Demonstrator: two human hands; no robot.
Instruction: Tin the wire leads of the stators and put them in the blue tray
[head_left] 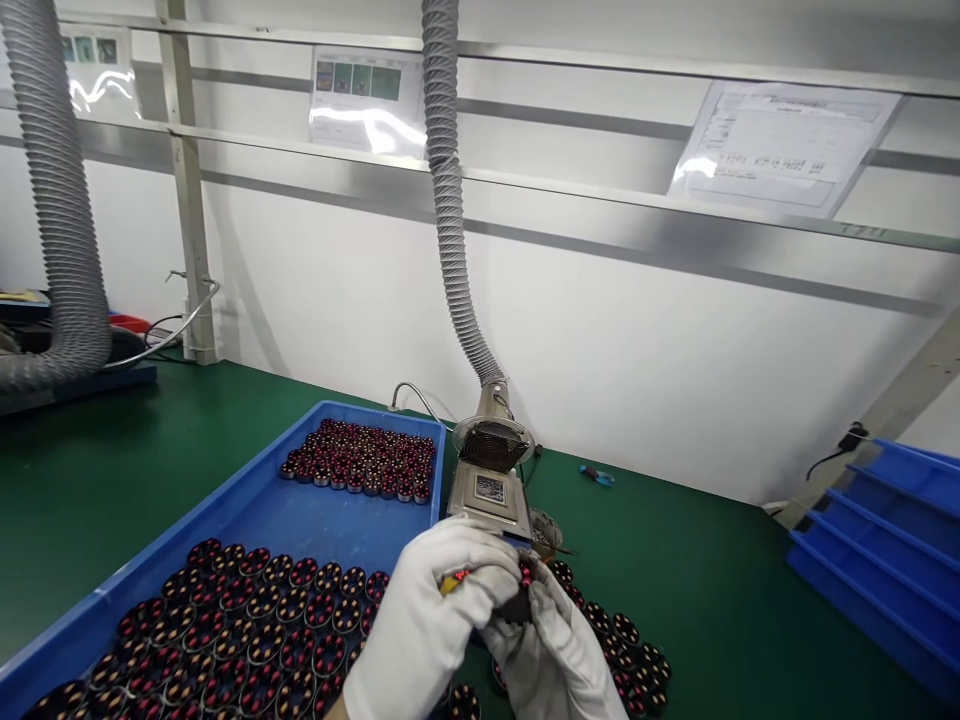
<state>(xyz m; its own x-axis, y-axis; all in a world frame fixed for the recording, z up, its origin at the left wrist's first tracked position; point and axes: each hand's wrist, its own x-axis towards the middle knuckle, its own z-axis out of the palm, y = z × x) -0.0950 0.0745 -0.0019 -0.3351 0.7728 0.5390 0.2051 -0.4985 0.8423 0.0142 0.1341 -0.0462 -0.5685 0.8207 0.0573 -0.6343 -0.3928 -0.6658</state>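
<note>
Both of my hands wear white gloves and meet in front of the solder pot. My left hand (431, 610) is closed, its fingers curled at the near side of a small dark motor stator (516, 606) with red windings. A small yellow and red bit (452, 582) shows between the left fingers; what it belongs to is hidden. My right hand (559, 645) pinches the same stator from the right. The metal solder pot (491, 490) stands just beyond my fingers, a silvery patch in its top plate.
A blue tray (352, 530) at left carries many stators in rows. More loose stators (634, 660) lie right of my hands on the green table (750, 600). A grey hose (454, 220) drops to a hood. Cutters (597, 476) lie behind; blue trays (885, 560) are stacked at right.
</note>
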